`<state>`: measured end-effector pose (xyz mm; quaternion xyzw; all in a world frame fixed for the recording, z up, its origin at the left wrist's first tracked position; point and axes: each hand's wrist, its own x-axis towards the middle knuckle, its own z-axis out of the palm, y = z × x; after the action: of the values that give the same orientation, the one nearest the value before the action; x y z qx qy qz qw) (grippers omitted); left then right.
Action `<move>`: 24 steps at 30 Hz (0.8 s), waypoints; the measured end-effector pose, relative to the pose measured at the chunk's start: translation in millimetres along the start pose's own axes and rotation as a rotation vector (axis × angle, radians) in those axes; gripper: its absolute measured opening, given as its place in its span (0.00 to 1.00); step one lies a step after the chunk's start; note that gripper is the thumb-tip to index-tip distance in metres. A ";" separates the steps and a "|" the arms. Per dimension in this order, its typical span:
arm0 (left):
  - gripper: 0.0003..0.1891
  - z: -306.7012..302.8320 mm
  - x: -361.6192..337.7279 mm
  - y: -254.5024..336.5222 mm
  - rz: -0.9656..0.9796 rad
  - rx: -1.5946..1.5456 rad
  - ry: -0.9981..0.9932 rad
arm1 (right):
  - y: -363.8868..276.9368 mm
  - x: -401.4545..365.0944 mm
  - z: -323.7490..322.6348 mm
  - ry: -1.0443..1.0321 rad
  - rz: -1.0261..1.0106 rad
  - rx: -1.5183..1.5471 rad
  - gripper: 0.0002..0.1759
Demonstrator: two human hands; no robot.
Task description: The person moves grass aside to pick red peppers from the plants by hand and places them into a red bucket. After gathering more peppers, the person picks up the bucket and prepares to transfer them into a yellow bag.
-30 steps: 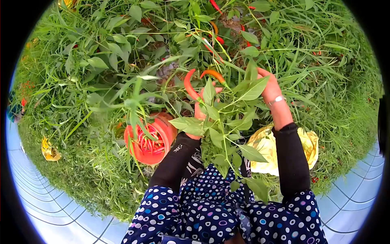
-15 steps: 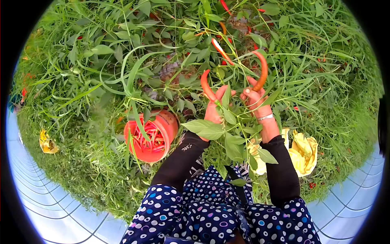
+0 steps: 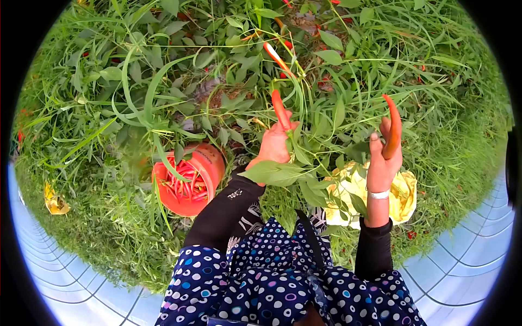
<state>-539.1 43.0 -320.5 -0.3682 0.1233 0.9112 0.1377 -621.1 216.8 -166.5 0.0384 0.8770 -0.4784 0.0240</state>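
Note:
My left hand [image 3: 273, 145] is closed round the end of a red chili pepper [image 3: 280, 110], which points up out of the fingers. Green stems and broad leaves [image 3: 274, 173] of the pepper plant lie against and beside this hand. Off to the right, my right hand [image 3: 383, 167] grips a long, curved orange-red chili pepper [image 3: 392, 130], its thin tip upward. Another chili [image 3: 278, 58] with a white streak hangs in the foliage above my left hand. To the left of that hand, a red bucket [image 3: 216, 169] tilts toward me and holds several red chilies [image 3: 190, 182].
A crumpled yellow bag or sheet [image 3: 406, 193] lies under and beside my right wrist. More yellow material [image 3: 55, 200] is at the far left. Dense grass and pepper plants surround me, with long grass blades [image 3: 149, 103] arching across the bucket's mouth.
My right hand has moved right and down, away from the left hand and stems, carrying its chili. My left hand has shifted slightly left, still holding its chili. The view has shifted a little.

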 end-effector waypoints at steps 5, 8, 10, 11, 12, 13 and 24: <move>0.29 -40.1 18.6 -23.8 0.556 1.408 -0.111 | 3.8 2.9 83.9 -0.564 -0.074 -0.314 0.34; 0.27 1.4 -1.0 -1.2 0.403 1.877 -0.047 | 23.1 -5.0 127.8 -0.581 -0.097 -0.314 0.31; 0.27 5.1 -2.6 -0.4 0.530 1.555 0.052 | 24.9 -3.4 126.1 -0.578 -0.020 -0.131 0.29; 0.28 4.8 -6.8 1.0 0.493 1.500 0.022 | 26.1 -3.1 123.0 -0.573 0.057 0.049 0.26; 0.28 -0.6 -4.8 1.0 0.489 1.498 0.019 | 29.4 -3.5 116.0 -0.572 0.061 0.046 0.26; 0.28 -10.9 0.1 -2.3 0.488 1.418 -0.045 | 30.8 -3.2 106.4 -0.638 0.273 0.352 0.24; 0.14 -13.5 -15.5 27.4 0.910 1.693 -0.123 | -32.5 -42.0 50.7 -0.662 0.491 1.102 0.12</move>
<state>-529.2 10.6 -315.6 -0.0155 0.8636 0.5040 -0.0024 -581.9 154.9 -163.4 0.0943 0.4181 -0.8218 0.3754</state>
